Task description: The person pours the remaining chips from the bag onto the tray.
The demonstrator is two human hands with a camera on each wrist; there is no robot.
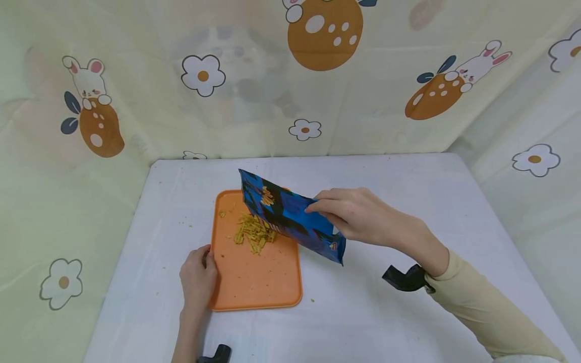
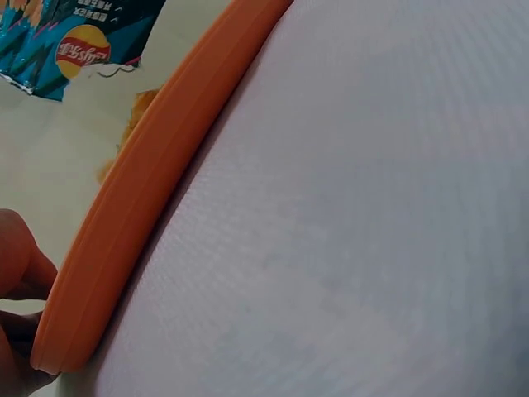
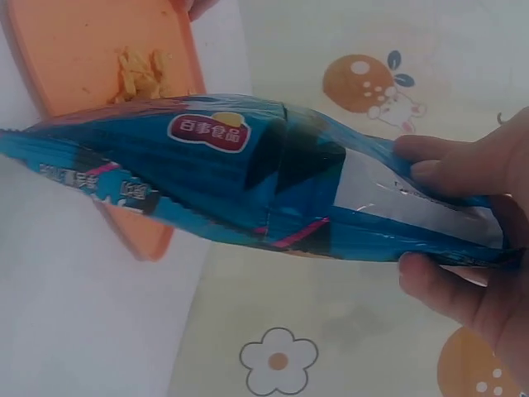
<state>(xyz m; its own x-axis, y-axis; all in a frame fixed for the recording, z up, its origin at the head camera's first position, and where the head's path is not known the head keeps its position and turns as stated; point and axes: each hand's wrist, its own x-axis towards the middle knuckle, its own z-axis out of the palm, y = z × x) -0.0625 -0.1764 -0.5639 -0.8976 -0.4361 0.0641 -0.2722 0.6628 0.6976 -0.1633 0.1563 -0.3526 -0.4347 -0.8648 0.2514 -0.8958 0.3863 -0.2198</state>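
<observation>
A blue chip bag (image 1: 295, 214) hangs tilted over an orange tray (image 1: 258, 287), its far left end above a pile of yellow chip pieces (image 1: 255, 233). My right hand (image 1: 358, 214) pinches the bag near its right end. In the right wrist view, the thumb and fingers of that hand (image 3: 471, 281) lie on opposite sides of the crumpled bag (image 3: 248, 178). At the tray's left edge, my left hand (image 1: 198, 275) holds the rim. The left wrist view catches only a few of its fingers (image 2: 21, 256) around the tray's rim (image 2: 149, 190).
The tray lies on a white table (image 1: 386, 312) scattered with small crumbs. Behind and beside the table hangs a pale curtain (image 1: 254, 111) printed with rabbits and flowers. A black wrist mount (image 1: 404, 279) juts out from the right sleeve.
</observation>
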